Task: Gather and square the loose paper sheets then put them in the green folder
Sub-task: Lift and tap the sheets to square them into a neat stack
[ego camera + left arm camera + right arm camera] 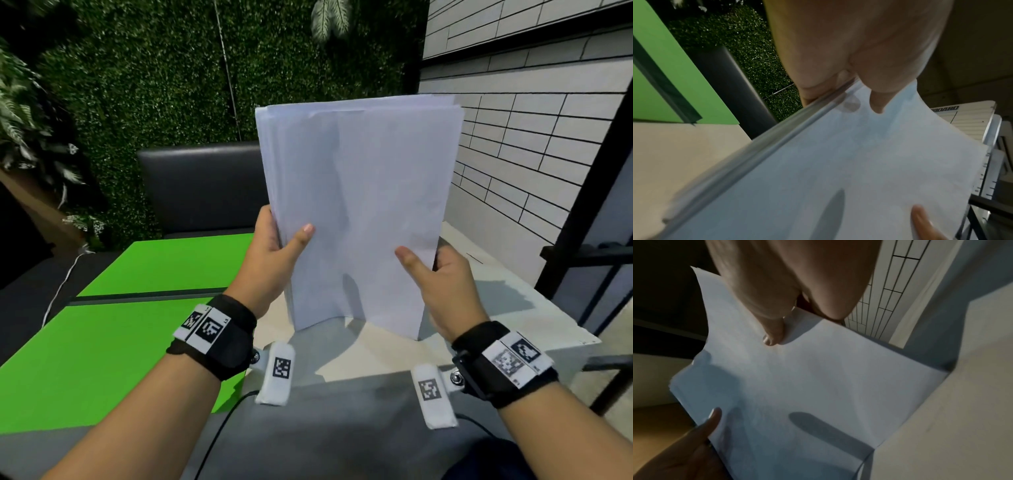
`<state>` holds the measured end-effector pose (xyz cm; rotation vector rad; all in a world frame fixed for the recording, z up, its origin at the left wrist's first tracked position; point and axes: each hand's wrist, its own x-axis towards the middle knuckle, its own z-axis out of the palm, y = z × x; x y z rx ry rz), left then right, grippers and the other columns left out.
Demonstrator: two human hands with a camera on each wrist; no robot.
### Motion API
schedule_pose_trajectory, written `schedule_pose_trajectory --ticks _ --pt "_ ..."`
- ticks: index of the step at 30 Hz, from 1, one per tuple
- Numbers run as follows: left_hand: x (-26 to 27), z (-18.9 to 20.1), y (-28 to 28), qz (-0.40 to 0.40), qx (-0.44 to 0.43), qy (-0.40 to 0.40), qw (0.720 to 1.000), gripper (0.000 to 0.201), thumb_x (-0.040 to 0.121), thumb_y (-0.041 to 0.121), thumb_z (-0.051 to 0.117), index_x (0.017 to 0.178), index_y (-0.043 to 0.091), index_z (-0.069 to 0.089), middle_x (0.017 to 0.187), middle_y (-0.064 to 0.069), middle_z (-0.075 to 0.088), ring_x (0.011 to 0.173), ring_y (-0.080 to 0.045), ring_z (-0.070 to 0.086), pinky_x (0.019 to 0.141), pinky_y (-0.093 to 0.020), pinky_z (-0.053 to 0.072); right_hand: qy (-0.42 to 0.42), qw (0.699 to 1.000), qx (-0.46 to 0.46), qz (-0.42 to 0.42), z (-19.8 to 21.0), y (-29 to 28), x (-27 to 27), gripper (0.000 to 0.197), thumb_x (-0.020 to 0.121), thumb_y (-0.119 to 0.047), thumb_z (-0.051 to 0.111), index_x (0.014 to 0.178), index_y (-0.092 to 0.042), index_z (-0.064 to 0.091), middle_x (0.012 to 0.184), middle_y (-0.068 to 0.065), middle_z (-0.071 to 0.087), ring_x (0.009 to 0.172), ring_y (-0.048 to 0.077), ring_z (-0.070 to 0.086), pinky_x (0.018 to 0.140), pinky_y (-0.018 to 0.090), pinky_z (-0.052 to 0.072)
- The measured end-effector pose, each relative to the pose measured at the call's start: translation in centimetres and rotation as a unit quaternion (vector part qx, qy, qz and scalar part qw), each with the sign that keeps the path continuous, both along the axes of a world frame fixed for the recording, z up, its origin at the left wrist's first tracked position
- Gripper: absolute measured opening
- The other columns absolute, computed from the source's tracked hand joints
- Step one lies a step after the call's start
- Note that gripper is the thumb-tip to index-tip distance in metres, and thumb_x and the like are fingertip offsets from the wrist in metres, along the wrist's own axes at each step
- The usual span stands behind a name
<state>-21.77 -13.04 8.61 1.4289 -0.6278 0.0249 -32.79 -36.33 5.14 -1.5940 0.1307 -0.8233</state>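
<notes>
A stack of white paper sheets (359, 212) stands upright on its bottom edge on the pale table (359, 353). My left hand (274, 253) grips the stack's left side, thumb across the front, fingers hidden behind. On the right side my right hand (435, 274) holds it the same way. Top edges of the sheets are slightly uneven. The wrist views show the paper (859, 162) (807, 386) close up under each thumb. The green folder (137, 308) lies open and flat to the left, its dark spine running across the middle.
A dark padded seat back (202, 185) stands behind the table, before a green hedge wall. A tiled wall (531, 137) and a black metal frame (589, 219) are on the right. A white cable (61, 284) hangs at the left.
</notes>
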Motion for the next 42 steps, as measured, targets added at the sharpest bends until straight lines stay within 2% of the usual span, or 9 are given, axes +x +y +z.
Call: schedule_pose_trajectory --ticks 5,9,18,22,27,32,36,39,42 --pt "0.5 1.3 0.2 0.021 -0.009 -0.023 0.999 0.039 0.108 0.013 0.065 0.143 0.014 0.047 0.145 -0.004 0.068 0.132 -0.021 0.069 0.108 -0.047 0.059 -0.028 0.999 0.025 -0.01 0.7 -0.4 0.3 0.019 0.099 -0.014 0.076 0.118 -0.014 0.076 0.117 0.001 0.082 0.111 0.024 0.078 0.1 0.045 0.061" --pt "0.8 2.6 0.5 0.009 -0.026 -0.036 0.999 0.041 0.107 0.011 0.066 0.145 0.016 0.049 0.145 -0.003 0.068 0.13 -0.018 0.07 0.101 -0.036 0.062 -0.033 0.999 0.026 0.001 1.3 -0.8 0.4 0.015 0.099 -0.014 0.075 0.112 -0.021 0.076 0.114 -0.003 0.083 0.108 0.019 0.079 0.096 0.036 0.062" --pt "0.2 0.6 -0.3 -0.014 0.029 -0.009 0.999 0.032 0.11 0.011 0.062 0.139 0.014 0.049 0.135 0.002 0.071 0.12 -0.011 0.072 0.1 -0.036 0.062 0.026 0.998 0.011 0.062 0.3 -0.8 0.1 0.03 0.1 -0.013 0.073 0.13 -0.017 0.071 0.121 -0.008 0.081 0.112 0.005 0.075 0.096 0.02 0.058" --pt "0.4 0.9 -0.2 -0.022 0.014 0.001 1.0 0.04 0.108 0.012 0.066 0.144 0.014 0.049 0.141 -0.002 0.071 0.129 -0.019 0.071 0.103 -0.04 0.062 0.037 0.999 -0.011 0.036 0.1 -1.4 0.2 0.026 0.099 -0.018 0.076 0.125 -0.015 0.075 0.117 -0.007 0.082 0.111 0.009 0.076 0.095 0.024 0.057" --pt "0.5 -0.6 0.0 -0.035 0.025 0.007 0.999 0.043 0.11 0.008 0.06 0.151 0.014 0.048 0.15 0.002 0.067 0.136 -0.016 0.066 0.109 -0.038 0.058 0.044 0.998 -0.001 0.042 -0.2 -1.2 0.4 0.026 0.099 -0.014 0.075 0.125 -0.013 0.074 0.115 -0.008 0.082 0.106 0.005 0.077 0.083 0.012 0.057" --pt "0.6 0.9 0.4 -0.031 -0.021 0.006 0.999 0.04 0.103 0.006 0.07 0.141 0.012 0.059 0.137 -0.005 0.076 0.124 -0.023 0.074 0.099 -0.038 0.063 0.04 0.998 -0.01 0.042 0.4 -1.1 0.4 0.026 0.099 -0.016 0.076 0.124 -0.014 0.075 0.116 -0.006 0.083 0.108 0.006 0.077 0.091 0.018 0.059" --pt "0.4 -0.5 1.1 -0.053 0.033 0.09 0.994 0.04 0.091 0.002 0.082 0.128 0.013 0.071 0.123 -0.004 0.083 0.118 -0.028 0.078 0.1 -0.04 0.064 0.06 0.997 0.004 0.049 -0.7 -0.9 0.6 0.027 0.101 -0.018 0.074 0.127 -0.014 0.074 0.117 -0.007 0.082 0.109 0.004 0.076 0.088 0.014 0.057" --pt "0.3 -1.1 1.3 -0.068 0.087 0.088 0.99 0.034 0.094 0.009 0.081 0.127 0.014 0.074 0.122 0.0 0.083 0.118 -0.023 0.078 0.103 -0.037 0.062 0.058 0.997 0.005 0.042 -0.6 -1.2 0.8 0.025 0.1 -0.017 0.075 0.124 -0.018 0.074 0.118 -0.008 0.082 0.112 0.007 0.076 0.096 0.024 0.056" --pt "0.1 -0.9 0.9 -0.05 0.067 0.069 0.994 0.027 0.098 0.013 0.078 0.126 0.01 0.076 0.12 -0.003 0.083 0.113 -0.022 0.08 0.101 -0.039 0.062 0.059 0.997 -0.016 0.043 0.5 -1.4 0.7 0.019 0.099 -0.016 0.076 0.116 -0.024 0.075 0.11 -0.014 0.083 0.104 0.002 0.077 0.089 0.021 0.059"
